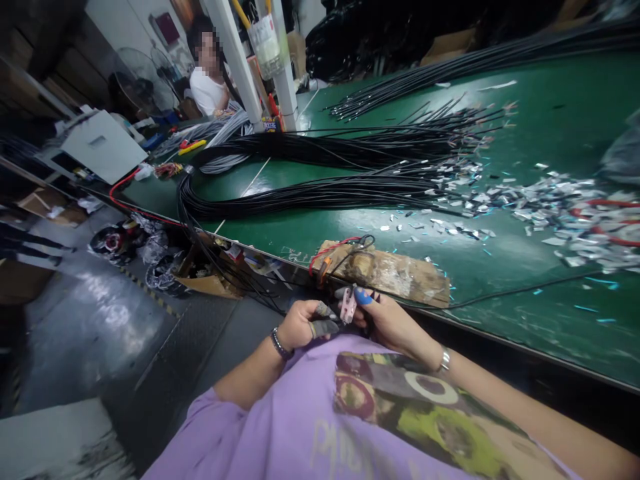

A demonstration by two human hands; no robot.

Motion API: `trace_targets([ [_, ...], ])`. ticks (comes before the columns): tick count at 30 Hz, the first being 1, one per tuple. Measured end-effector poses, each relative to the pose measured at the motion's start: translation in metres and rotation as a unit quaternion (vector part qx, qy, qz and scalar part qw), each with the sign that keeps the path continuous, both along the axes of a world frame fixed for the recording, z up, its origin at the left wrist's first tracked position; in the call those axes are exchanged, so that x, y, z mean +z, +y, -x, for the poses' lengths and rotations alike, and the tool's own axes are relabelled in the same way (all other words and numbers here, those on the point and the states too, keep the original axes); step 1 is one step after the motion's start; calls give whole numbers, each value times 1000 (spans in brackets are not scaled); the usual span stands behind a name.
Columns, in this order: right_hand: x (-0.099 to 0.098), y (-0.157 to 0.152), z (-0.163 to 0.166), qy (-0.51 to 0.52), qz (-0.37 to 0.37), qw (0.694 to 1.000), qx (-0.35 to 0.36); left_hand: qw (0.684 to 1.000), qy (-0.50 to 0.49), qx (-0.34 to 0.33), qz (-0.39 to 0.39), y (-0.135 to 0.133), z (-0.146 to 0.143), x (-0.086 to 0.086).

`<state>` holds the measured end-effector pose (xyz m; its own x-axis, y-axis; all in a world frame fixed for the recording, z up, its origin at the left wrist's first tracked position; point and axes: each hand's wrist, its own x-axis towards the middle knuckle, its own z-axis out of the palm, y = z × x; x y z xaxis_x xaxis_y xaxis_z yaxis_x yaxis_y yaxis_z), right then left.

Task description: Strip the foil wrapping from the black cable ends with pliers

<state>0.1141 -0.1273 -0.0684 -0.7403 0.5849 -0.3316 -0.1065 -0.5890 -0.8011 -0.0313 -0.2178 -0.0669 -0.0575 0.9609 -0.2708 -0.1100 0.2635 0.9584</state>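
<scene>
My right hand point(387, 323), with a blue cover on its thumb, is closed on a small pale-pink tool with holes point(347, 306). It is too small to name its kind. My left hand point(303, 325), its fingertips wrapped in grey covers, is closed right beside the tool. What its fingers pinch is hidden. Black cables point(250, 287) droop over the table edge from the left and run toward my left hand. Both hands are in front of my body at the edge of the green table point(320, 233).
A worn wooden block point(400, 275) with a red wire sits at the table edge. Beyond it lie black cable bundles point(310, 193) and scattered foil and wire scraps point(545, 207). Red-handled pliers point(615, 237) rest at right. A person point(207, 87) sits across the table.
</scene>
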Motion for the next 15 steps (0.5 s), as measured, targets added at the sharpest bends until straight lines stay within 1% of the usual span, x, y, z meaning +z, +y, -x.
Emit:
trace_targets([
  [9, 0, -2, -2, -4, -9, 1000, 4, 1000, 18, -15, 1, 1, -1, 1],
  [15, -3, -3, -6, -5, -13, 1000, -2, 999, 43, -23, -13, -6, 3, 5],
])
